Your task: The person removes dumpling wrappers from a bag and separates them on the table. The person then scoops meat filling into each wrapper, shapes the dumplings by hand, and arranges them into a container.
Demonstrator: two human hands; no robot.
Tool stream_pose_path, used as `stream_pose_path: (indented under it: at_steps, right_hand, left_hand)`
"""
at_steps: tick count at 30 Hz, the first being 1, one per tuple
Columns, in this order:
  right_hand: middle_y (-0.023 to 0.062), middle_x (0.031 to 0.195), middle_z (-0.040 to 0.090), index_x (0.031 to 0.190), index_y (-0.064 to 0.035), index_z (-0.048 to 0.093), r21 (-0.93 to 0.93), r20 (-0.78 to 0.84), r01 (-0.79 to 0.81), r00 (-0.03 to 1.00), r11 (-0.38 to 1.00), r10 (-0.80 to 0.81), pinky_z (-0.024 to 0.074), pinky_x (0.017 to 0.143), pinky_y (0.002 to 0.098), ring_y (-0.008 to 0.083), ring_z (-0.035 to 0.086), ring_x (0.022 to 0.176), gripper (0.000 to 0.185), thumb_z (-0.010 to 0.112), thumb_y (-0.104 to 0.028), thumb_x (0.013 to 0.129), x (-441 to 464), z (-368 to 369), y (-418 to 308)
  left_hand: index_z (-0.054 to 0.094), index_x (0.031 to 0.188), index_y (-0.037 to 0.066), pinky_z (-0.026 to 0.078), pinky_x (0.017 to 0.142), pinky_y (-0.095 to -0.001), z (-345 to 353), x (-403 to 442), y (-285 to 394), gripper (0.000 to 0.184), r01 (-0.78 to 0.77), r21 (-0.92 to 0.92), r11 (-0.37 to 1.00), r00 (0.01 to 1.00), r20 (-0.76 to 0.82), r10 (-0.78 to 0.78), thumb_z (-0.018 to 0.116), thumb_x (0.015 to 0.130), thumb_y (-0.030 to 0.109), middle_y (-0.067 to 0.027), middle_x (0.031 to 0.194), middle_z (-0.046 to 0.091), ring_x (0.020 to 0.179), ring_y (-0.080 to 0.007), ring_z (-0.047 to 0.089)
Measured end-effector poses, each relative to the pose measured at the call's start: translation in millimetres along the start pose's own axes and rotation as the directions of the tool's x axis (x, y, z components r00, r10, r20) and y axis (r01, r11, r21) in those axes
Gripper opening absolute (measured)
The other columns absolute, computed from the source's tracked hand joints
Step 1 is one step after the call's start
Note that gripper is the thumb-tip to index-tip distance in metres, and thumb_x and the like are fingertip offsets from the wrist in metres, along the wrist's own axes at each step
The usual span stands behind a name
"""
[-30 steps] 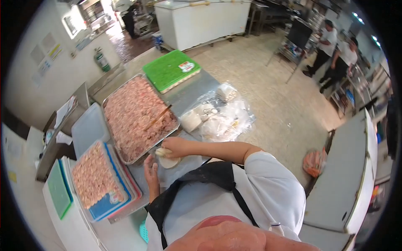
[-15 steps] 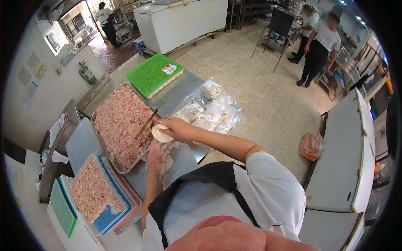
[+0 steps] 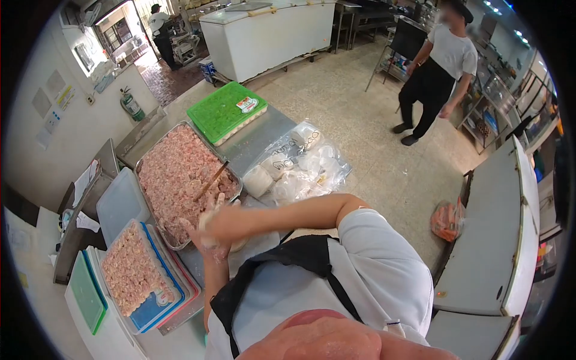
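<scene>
Over the near right corner of the meat tray (image 3: pixel 157 225), my two hands are close together. My left hand (image 3: pixel 210 247) is underneath, partly covered, with a pale round dough wrapper or stack (image 3: pixel 207 227) at its palm. Across it lies my right hand (image 3: pixel 231 223), smeared by motion, its fingers hard to make out. Ground meat (image 3: pixel 180 174) fills the metal tray, and a wooden stick or spatula (image 3: pixel 213 179) leans in it. A stack of round white wrappers (image 3: pixel 258 181) stands right of the tray, beside plastic bags with handwriting (image 3: pixel 315 168).
Behind the tray is a green-lidded box (image 3: pixel 225 111). At the left stand a blue-edged container of meat (image 3: pixel 135 270) and a translucent lid (image 3: pixel 122 201). A co-worker (image 3: pixel 438 66) walks at the right; another person (image 3: pixel 161 36) stands far back. A white freezer (image 3: pixel 270 39) lies beyond.
My right hand has moved left over my left hand, and the white round wrappers it held are now mostly hidden. The wrapper stack beside the bags shows clearly. A co-worker has come nearer.
</scene>
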State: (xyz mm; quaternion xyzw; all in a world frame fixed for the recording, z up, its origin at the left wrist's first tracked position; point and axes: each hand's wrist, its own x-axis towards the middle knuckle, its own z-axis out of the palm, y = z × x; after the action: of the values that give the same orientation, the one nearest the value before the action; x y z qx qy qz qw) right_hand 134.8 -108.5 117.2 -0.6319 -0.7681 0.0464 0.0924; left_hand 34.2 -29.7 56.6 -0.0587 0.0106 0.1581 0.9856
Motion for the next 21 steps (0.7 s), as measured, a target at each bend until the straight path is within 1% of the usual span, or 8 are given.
stream_pose_path:
  at_steps: [4,8,11,12,14,17,20,21]
  right_hand:
    - [0.0213,0.092,0.062,0.106,-0.009,0.059,0.486,-0.233,0.404,0.914,0.775,-0.33,0.0485,0.073,0.0458,0.036,0.063,0.085,0.027,0.056,-0.022,0.083,18.1,53.7,32.8]
    - [0.0234,0.109,0.056,0.11,-0.0092,0.059,0.223,-0.235,0.159,0.966,0.962,-0.105,0.048,0.08,0.0469,0.0405,0.058,0.097,0.031,0.051,-0.027,0.087,23.9,26.9,47.1]
    - [0.0203,0.101,0.056,0.106,-0.0071,0.058,0.041,-0.41,0.222,0.893,0.974,-0.186,0.0483,0.078,0.0487,0.0395,0.059,0.092,0.028,0.053,-0.026,0.085,23.6,73.1,-9.2]
    - [0.0192,0.1,0.057,0.105,-0.0075,0.058,-0.134,-0.501,0.24,0.82,0.961,-0.275,0.0488,0.075,0.0507,0.0396,0.059,0.091,0.029,0.053,-0.028,0.085,22.3,85.6,-16.3]
    - [0.0158,0.086,0.061,0.104,-0.0088,0.059,0.097,-0.249,-0.037,0.967,0.995,0.061,0.0478,0.071,0.0564,0.0408,0.06,0.085,0.028,0.054,-0.027,0.084,10.0,13.3,4.7]
    - [0.018,0.08,0.062,0.104,-0.0091,0.059,0.321,-0.214,0.139,0.974,0.937,-0.071,0.0447,0.073,0.0633,0.0476,0.06,0.08,0.031,0.054,-0.031,0.083,15.9,18.5,57.3]
    - [0.0208,0.086,0.064,0.107,-0.0097,0.059,0.122,-0.192,0.102,0.978,0.987,-0.077,0.0465,0.068,0.0614,0.0482,0.061,0.078,0.041,0.058,-0.04,0.079,28.3,39.9,20.3]
    - [0.0208,0.092,0.064,0.114,-0.0108,0.057,0.055,-0.174,-0.302,0.936,0.952,0.307,0.0485,0.068,0.0563,0.0445,0.063,0.08,0.044,0.057,-0.04,0.08,35.3,48.6,-14.1]
  left_hand:
    - [0.014,0.149,0.01,0.019,0.107,-0.0628,-8.0,-13.8,10.6,0.105,-0.142,0.487,0.862,0.989,0.116,0.097,0.032,0.075,0.083,-0.0126,0.154,0.013,0.138,-0.0416,0.018]
    - [0.014,0.149,0.011,0.018,0.107,-0.064,8.8,-18.7,10.6,0.104,-0.174,0.5,0.849,0.985,0.075,0.157,0.035,0.075,0.082,-0.0114,0.154,0.013,0.139,-0.0394,0.015]
    - [0.015,0.148,0.011,0.017,0.102,-0.0713,5.0,-16.1,13.6,0.106,-0.142,0.026,0.989,0.989,0.042,0.141,0.037,0.074,0.083,-0.0101,0.154,0.013,0.14,-0.0364,0.016]
    - [0.015,0.148,0.011,0.017,0.102,-0.0703,6.7,-18.7,12.0,0.106,-0.153,0.126,0.98,0.988,0.038,0.149,0.036,0.074,0.083,-0.0103,0.154,0.013,0.14,-0.0364,0.016]
    - [0.015,0.148,0.01,0.017,0.104,-0.0682,8.7,-24.6,4.3,0.105,-0.144,0.315,0.938,0.989,0.024,0.143,0.036,0.075,0.083,-0.0107,0.154,0.014,0.14,-0.0365,0.016]
    - [0.017,0.148,0.009,0.021,0.109,-0.0577,3.8,-21.5,5.3,0.101,-0.087,0.512,0.854,0.993,0.111,0.035,0.036,0.078,0.08,-0.0117,0.153,0.018,0.139,-0.0357,0.02]
    - [0.016,0.148,0.01,0.022,0.109,-0.0561,-4.7,-12.7,5.4,0.099,-0.065,0.524,0.849,0.997,0.071,0.033,0.036,0.079,0.078,-0.0116,0.153,0.019,0.139,-0.0352,0.021]
    - [0.016,0.148,0.01,0.023,0.109,-0.0553,-7.6,-12.5,5.4,0.098,-0.058,0.528,0.847,0.998,0.049,0.038,0.035,0.08,0.078,-0.0115,0.153,0.019,0.138,-0.035,0.022]
